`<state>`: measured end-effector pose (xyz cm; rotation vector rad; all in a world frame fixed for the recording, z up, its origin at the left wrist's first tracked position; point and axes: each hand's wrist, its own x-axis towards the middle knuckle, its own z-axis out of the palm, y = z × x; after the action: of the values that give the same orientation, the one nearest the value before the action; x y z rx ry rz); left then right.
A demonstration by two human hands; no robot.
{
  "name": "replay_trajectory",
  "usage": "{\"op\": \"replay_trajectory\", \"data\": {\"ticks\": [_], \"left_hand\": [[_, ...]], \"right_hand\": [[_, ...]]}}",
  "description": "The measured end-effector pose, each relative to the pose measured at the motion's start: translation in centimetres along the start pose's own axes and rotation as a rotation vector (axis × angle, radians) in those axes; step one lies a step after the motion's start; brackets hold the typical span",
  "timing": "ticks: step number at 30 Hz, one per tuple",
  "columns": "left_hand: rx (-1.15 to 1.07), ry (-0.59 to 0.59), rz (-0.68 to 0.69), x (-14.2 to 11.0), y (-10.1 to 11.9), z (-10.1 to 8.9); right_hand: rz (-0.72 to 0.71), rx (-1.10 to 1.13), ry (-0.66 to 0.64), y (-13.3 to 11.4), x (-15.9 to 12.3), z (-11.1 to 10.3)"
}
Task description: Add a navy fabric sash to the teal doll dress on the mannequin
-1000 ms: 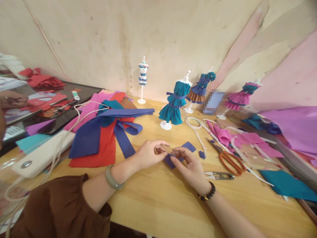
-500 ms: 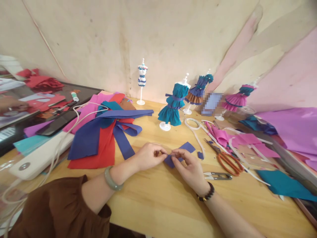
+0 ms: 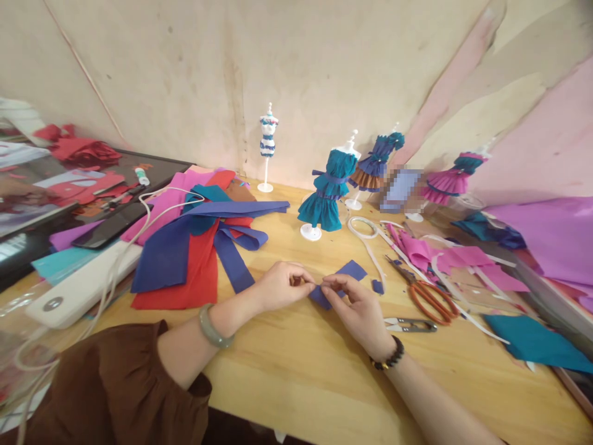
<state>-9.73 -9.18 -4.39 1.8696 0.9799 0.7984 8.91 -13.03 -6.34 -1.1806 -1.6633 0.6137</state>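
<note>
Both hands meet low over the table, fingertips close together at a small piece of blue cloth-like material (image 3: 319,299). My left hand (image 3: 288,287) is closed in a pinch at its left upper edge. With thumb and forefinger, my right hand (image 3: 357,309) pinches the same piece from the right; the fingers cover part of it. Behind the right fingers lies another blue piece (image 3: 353,270), with a small blue scrap (image 3: 378,286) beside it. Thread snips (image 3: 411,325) and orange-handled scissors (image 3: 433,301) lie to the right of my right hand.
Small mannequins stand at the back: one in a teal dress (image 3: 327,188), one mostly bare (image 3: 267,139). Folded red (image 3: 201,272) and blue material (image 3: 162,256), a white power bank (image 3: 83,284) and cables lie left. Tape roll (image 3: 362,227) and pink scraps (image 3: 456,259) lie right. Another person's hand (image 3: 23,188) shows far left.
My left fingers have closed from a looser pose into a pinch at the blue piece. My right hand keeps its pinch; the view shifts slightly.
</note>
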Motion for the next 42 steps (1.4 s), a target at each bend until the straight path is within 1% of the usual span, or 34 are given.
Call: {"op": "replay_trajectory", "data": {"ticks": [4,7,11,14,19,24,27,31,37,42], "left_hand": [[-0.063,-0.024,-0.098,0.1,-0.1,0.0],[-0.128,-0.013,-0.127,0.1,-0.2,-0.1],[-0.203,-0.035,-0.205,0.1,0.0,-0.3],[-0.286,-0.032,-0.259,0.2,0.2,-0.3],[-0.397,-0.016,-0.22,0.3,0.2,-0.3],[-0.342,-0.014,-0.169,0.3,0.2,-0.2],[-0.311,-0.006,-0.172,0.2,0.2,-0.2],[-0.325,-0.007,-0.188,0.3,0.2,-0.1],[-0.316,0.033,-0.225,0.4,0.0,-0.1],[-0.298,0.035,-0.211,0.5,-0.3,0.0]], "right_hand": [[0.037,0.024,-0.025,0.4,0.0,0.0],[0.066,0.042,-0.047,0.9,0.0,-0.1],[0.05,0.044,-0.053,1.3,0.0,-0.3],[0.026,0.036,-0.047,1.1,0.0,-0.5],[-0.049,0.024,-0.083,0.3,0.2,-0.8],[-0.03,-0.005,-0.073,-0.2,0.1,-0.8],[-0.011,-0.027,-0.044,-0.1,0.2,-0.6],[-0.012,-0.036,-0.018,0.1,0.3,-0.5],[-0.024,-0.05,-0.004,0.1,0.3,-0.4],[-0.051,-0.049,-0.007,0.1,0.4,-0.5]]}}
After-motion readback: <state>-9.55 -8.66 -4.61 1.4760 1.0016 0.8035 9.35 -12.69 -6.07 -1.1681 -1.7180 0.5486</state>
